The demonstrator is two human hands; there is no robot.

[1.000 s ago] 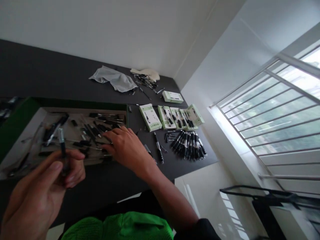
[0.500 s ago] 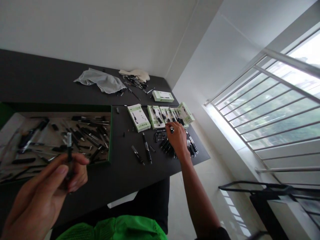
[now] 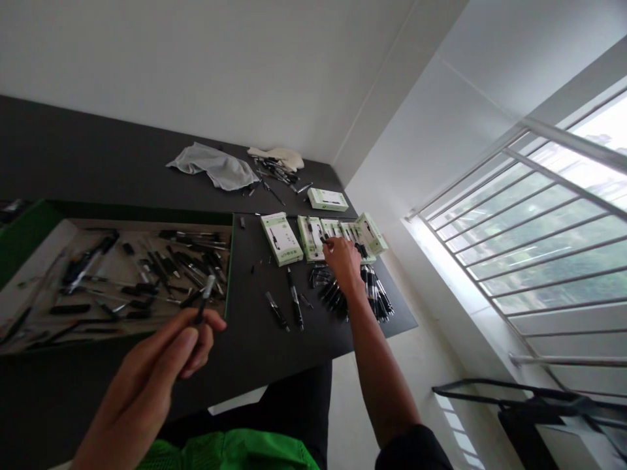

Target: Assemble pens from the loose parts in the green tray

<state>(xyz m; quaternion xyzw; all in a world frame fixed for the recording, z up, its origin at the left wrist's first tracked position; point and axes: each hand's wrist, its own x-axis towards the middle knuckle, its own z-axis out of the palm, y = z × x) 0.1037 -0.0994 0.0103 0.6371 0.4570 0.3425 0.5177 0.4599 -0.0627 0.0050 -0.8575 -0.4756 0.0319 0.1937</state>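
Black and silvery, the pen part (image 3: pixel 207 291) pointed far and slightly right, pinched in the left hand (image 3: pixel 169 356). We recorded the right hand (image 3: pixel 344 260) at the open cartons (image 3: pixel 309 246), fingertips pinching a small dark piece (image 3: pixel 324 240).

At the left of the frame, the box (image 3: pixel 232 261) has green walls and a pale inside. The table top (image 3: pixel 255 372) is dark grey. In the upper middle, one cloth (image 3: pixel 213 166) is light grey and another cloth (image 3: pixel 284 156) is cream. Right of the middle, the cartons (image 3: pixel 283 240) are white with pale green edges, and a black pen picture is printed on one. The fanned pens (image 3: pixel 379 294) are black with clear, silvery parts. At the bottom, the garment (image 3: pixel 249 450) is bright green, with mesh pattern.
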